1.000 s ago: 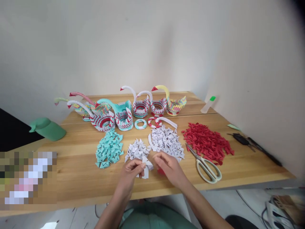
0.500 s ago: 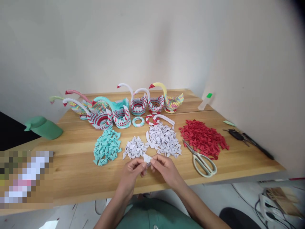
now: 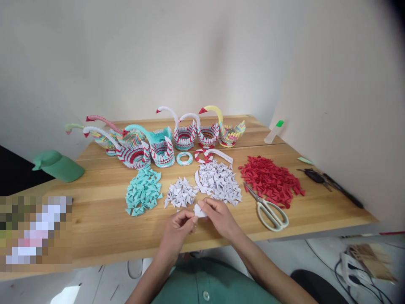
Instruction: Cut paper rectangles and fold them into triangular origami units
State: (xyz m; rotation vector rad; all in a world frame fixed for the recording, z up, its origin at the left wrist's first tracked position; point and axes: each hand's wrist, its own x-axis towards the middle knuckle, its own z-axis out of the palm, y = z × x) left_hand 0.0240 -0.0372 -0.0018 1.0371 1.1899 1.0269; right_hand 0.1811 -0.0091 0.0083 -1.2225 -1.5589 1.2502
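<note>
A small piece of folded white paper (image 3: 199, 210) is pinched between my two hands, just in front of the white piles. My left hand (image 3: 179, 226) grips its left edge with thumb and forefinger. On the other side, my right hand (image 3: 218, 216) has its thumb over the paper and the fingers curled behind. Closest beyond them lie a small pile of white folded paper triangles (image 3: 180, 193) and a larger white pile (image 3: 220, 182). Teal triangles (image 3: 144, 191) are heaped to the left, red ones (image 3: 271, 179) to the right.
Scissors (image 3: 270, 213) lie right of my hands. Several paper swans, among them a yellow-necked one (image 3: 232, 133), stand behind the piles with a teal-and-white paper ring (image 3: 184, 158). A green bottle (image 3: 60, 166) lies far left; keys (image 3: 316, 176) and a black pen-like object (image 3: 344, 192) lie right.
Both hands still hold the white paper, which has turned from a pointed shape to a blunter one. My right fingers have shifted up over it. The whole view has tilted slightly.
</note>
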